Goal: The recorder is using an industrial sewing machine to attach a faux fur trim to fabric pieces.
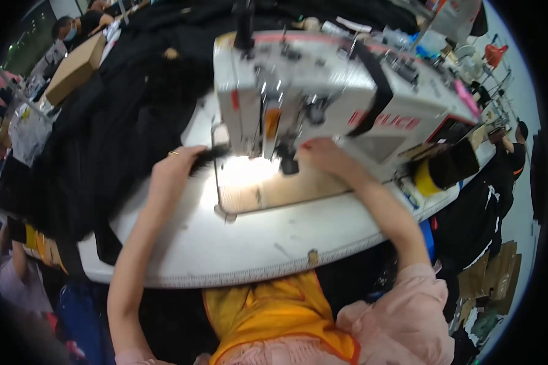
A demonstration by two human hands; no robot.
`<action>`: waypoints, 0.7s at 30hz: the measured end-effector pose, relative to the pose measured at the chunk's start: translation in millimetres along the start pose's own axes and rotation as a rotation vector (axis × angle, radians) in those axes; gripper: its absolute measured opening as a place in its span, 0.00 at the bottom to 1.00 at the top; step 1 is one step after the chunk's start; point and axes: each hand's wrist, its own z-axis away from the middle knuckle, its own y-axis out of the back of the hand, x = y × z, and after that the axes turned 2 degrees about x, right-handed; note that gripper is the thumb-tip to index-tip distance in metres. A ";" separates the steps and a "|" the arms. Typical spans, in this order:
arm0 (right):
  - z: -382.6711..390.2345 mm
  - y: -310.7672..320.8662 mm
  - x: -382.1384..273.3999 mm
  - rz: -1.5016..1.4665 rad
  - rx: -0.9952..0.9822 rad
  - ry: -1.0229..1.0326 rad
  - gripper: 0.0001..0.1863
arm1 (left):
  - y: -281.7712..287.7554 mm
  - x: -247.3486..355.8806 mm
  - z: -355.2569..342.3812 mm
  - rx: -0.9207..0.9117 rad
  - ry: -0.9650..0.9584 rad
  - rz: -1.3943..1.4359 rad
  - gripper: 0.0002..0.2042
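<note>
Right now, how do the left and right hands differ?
The left hand wears a ring; the right hand shows none. The left holds black fabric; the right's grip is hidden. The left is left of the bright patch, the right to its right. Both are ungloved.

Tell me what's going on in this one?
A person is at a white sewing machine on a white table. Their left hand holds a dark, fuzzy piece just left of the brightly lit needle area. The right hand is up by the machine, to the right of that area; whether it grips anything is unclear. A large heap of black fabric lies to the left.
</note>
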 end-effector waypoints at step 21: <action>11.1 -38.3 -6.7 -0.044 0.018 0.290 0.10 | -43.8 30.0 -11.0 -0.281 -0.004 0.014 0.10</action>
